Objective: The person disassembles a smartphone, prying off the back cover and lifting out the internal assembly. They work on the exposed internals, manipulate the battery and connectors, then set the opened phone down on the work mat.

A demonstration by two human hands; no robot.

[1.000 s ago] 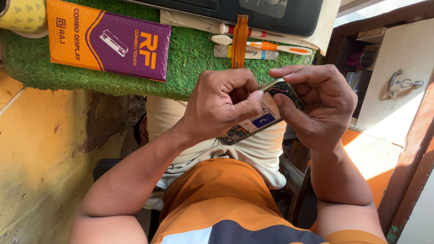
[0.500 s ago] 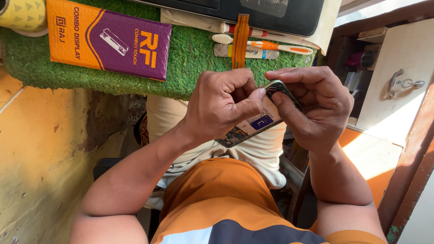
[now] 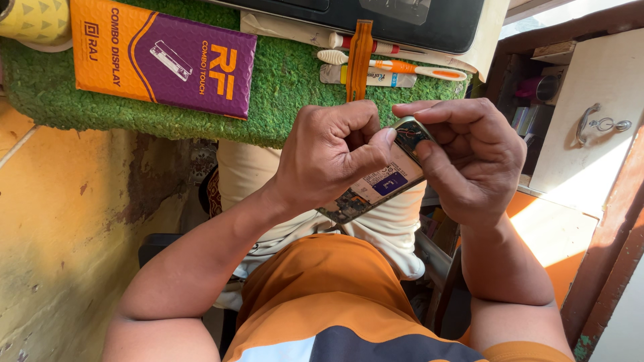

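Pinching is what both hands are seen doing, close in front of the orange shirt (image 3: pixel 322 302). An opened phone (image 3: pixel 376 188), with its circuit board and a small blue part laid bare, is held between the two hands above the lap. The left hand (image 3: pixel 332 157) is curled into a loose fist, its thumb and forefinger pressed together at the phone's upper end. The right hand (image 3: pixel 469 157) is wrapped around that same end, the thumb laid on the exposed face and the fingers closed behind it; what exactly is nipped by the left fingertips cannot be told.

For such fine work to go well, the body should be kept steady by the right hand while only light, straight force is applied by the left, so that nothing thin is bent or torn. Support against the lap or the mat would be judged helpful.

Farther off, a green turf-like mat (image 3: pixel 282 80) is seen on the bench, with an orange and purple box (image 3: pixel 161 57), a toothbrush (image 3: pixel 392 66), an orange flat cable (image 3: pixel 359 60) and a dark device (image 3: pixel 376 20) lying on it.
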